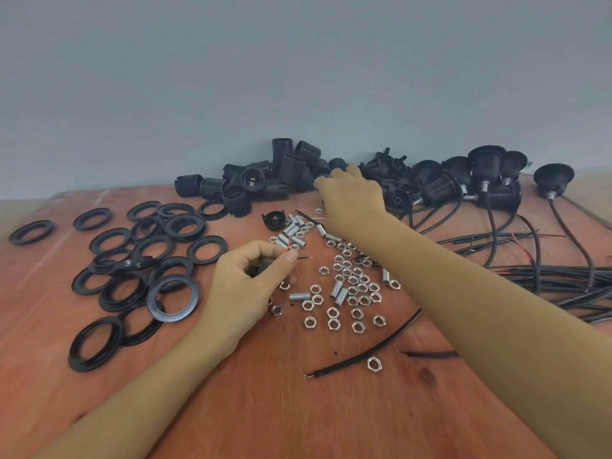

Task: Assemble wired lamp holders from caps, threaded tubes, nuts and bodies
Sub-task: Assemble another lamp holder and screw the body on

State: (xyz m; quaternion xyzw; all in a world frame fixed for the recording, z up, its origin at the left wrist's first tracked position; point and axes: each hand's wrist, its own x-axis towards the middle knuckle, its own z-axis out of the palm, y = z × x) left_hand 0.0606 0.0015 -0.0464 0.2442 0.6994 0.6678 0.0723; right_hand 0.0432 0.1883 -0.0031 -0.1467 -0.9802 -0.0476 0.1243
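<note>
A reddish wooden table (298,409) fills the lower half of the scene, pushed against a plain grey-blue wall (298,77). Along the right side lies a tangle of black cables (563,276), running up to a row of finished lamp holders (486,164) that stand against the wall. On the left, flat black rings (155,306) are strewn about, many overlapping. At the back centre there is a heap of black threaded bodies (291,167), some upright and some on their sides, with a smaller heap of black caps (384,164) just to the right of it. The right hand (352,193) reaches across to the gap between those two heaps, knuckles towards me; its fingertips are hidden among the parts, so I cannot tell whether it grips anything. The left hand (248,286) hovers nearer, in mid-table, fingers curled round a small black part (256,270), thumb and forefinger pressed together on it, with a red wire end (289,245) and a black wire end (304,258) poking out past the fingertips. A loose cable (364,354) lies in front. One lone cap (274,220) sits by the silver threaded tubes (289,230), and hex nuts (357,289) are scattered between the arms.
</note>
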